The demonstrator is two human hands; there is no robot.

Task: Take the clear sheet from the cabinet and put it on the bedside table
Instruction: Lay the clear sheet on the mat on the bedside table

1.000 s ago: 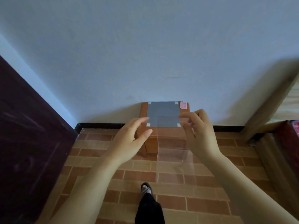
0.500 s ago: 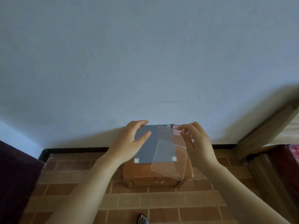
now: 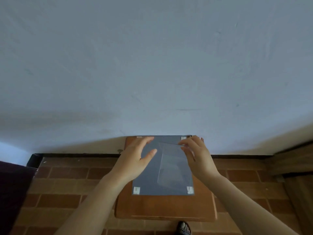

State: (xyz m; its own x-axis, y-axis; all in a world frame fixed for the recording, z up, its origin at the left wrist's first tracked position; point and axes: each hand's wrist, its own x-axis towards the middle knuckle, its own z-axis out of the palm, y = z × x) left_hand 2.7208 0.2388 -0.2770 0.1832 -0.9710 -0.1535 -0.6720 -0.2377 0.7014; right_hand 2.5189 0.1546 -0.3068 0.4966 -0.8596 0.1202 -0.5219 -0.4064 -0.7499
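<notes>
The clear sheet (image 3: pixel 171 164) is a see-through rectangle held low over the grey mat (image 3: pixel 150 187) taped on the wooden bedside table (image 3: pixel 162 207). My right hand (image 3: pixel 197 156) pinches the sheet's far right edge between thumb and fingers. My left hand (image 3: pixel 135 157) hovers to the left of the sheet with fingers spread, holding nothing. Whether the sheet's near edge touches the mat I cannot tell.
The table stands against a pale blue wall (image 3: pixel 152 65) on a brick-pattern floor (image 3: pixel 64 184). A dark cabinet panel (image 3: pixel 10 192) is at the left edge, wooden bed parts (image 3: pixel 294 167) at the right. My foot (image 3: pixel 183 228) shows below the table's front.
I have moved closer, so the table is larger and lower in view. The sheet has come down from a tilted hold in front of the table to low over the grey mat.
</notes>
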